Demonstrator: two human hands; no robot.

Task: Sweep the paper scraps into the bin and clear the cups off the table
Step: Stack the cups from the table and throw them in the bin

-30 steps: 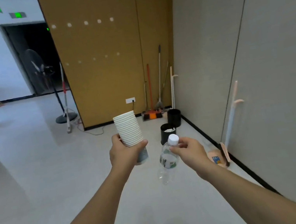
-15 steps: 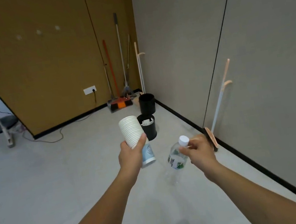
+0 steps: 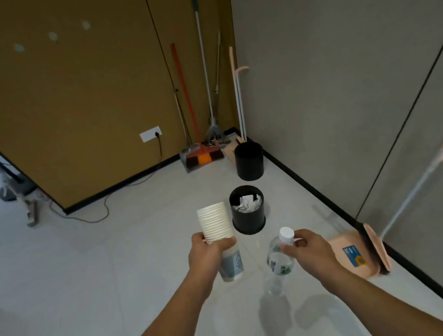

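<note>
Cups and bottle carried toward the bins in the floor's far right corner.

Head view: since half a second earlier, the corner and its bins had drawn nearer and the pink dustpan (image 3: 353, 256) had come into sight by the right wall. The nearer black bin (image 3: 248, 210) held crumpled paper scraps (image 3: 247, 203); the farther black bin (image 3: 250, 161) showed only a dark inside (contents unclear). The left hand (image 3: 209, 256) was wrapped round the stack of paper cups (image 3: 217, 234), held upright. The right hand (image 3: 310, 251) pinched the neck of a plastic bottle (image 3: 280, 260), which hung above the floor.
</note>
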